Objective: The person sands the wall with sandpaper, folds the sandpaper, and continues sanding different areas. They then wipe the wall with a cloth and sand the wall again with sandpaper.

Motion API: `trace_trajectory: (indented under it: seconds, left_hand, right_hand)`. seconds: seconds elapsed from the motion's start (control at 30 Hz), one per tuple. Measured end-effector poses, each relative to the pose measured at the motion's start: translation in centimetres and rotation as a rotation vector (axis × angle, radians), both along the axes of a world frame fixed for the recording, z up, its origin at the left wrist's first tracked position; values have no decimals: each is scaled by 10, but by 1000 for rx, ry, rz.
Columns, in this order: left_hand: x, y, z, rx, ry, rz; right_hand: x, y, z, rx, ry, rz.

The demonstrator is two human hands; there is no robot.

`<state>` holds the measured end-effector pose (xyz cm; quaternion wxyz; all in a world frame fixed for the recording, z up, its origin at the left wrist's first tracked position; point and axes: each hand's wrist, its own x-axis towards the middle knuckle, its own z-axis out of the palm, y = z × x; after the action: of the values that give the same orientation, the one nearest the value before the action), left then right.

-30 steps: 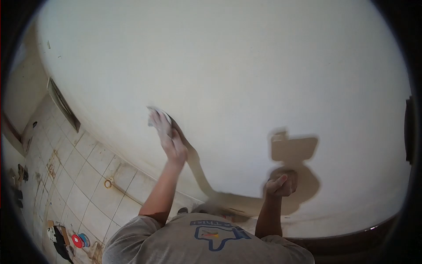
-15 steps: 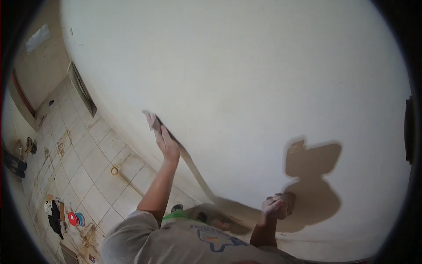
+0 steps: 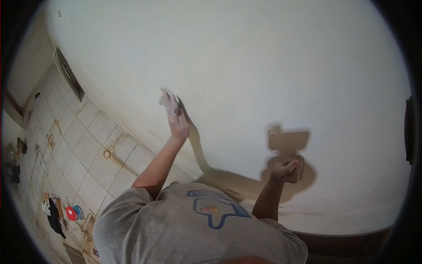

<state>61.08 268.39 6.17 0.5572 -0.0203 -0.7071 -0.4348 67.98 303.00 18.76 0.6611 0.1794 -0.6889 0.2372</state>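
Note:
My left hand (image 3: pixel 176 115), dusted with white powder, reaches up the pale wall (image 3: pixel 246 70). Its fingers press a thin greyish sheet (image 3: pixel 163 100) to the wall; only the edges of the sheet show beside the fingers. Lower and to the right, my right hand (image 3: pixel 289 170) is closed in a fist in front of the wall, thumb across the fingers. Whatever it may hold is hidden. Shadows of the head and arms fall on the wall around and between both hands.
On the left lies a stained tiled floor (image 3: pixel 94 154) with a yellowish ring (image 3: pixel 107 154), a red and blue round container (image 3: pixel 74 213) and a dark cloth (image 3: pixel 56 218). A framed panel (image 3: pixel 69 74) stands at the wall's base. A dark edge (image 3: pixel 409 130) borders the right.
My left hand has moved up and to the right in view with the sheet. My right hand is higher and now shows as a tighter fist. The view has shifted, with more of the shirt showing.

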Motion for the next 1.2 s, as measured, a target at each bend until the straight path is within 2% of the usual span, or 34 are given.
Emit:
trace_trajectory:
  seconds: [0.1, 0.2, 0.3, 0.4, 0.5, 0.6, 0.67, 0.8, 0.93, 1.07, 1.13, 1.2]
  left_hand:
    - [-10, -27, 62, 62, 67, 49]
    - [-7, -32, 96, -80, 89, 16]
    - [1, -2, 84, -195, 78, -59]
    - [16, 23, 24, -237, -13, -193]
    - [36, 18, -30, -271, -180, -282]
    - [42, 5, -13, 87, -179, -245]
    - [35, -9, 10, 116, -127, -154]
    - [16, -39, 74, 52, -28, -132]
    - [10, -21, 79, -107, 40, -73]
    - [18, -6, 13, -261, -124, -42]
    - [35, -11, -24, -239, -219, -50]
    - [34, -27, -34, -201, -241, -53]
  right_hand:
    - [-3, -3, 1, 14, 15, -33]
    - [-6, -16, 5, -72, -4, -82]
    - [-15, -15, 0, -76, 49, -152]
    - [-20, -12, -3, 49, 94, -173]
    - [-24, -12, -2, 109, 125, -129]
    - [-22, -8, -5, 126, 110, -115]
    - [-19, -11, -5, 118, 98, -136]
    - [-19, -15, -6, 98, 75, -167]
    - [-19, -12, -8, 124, 77, -166]
    - [-19, -14, -6, 138, 86, -151]
    - [-17, -14, -4, 141, 86, -144]
    - [-19, -14, -3, 143, 98, -134]
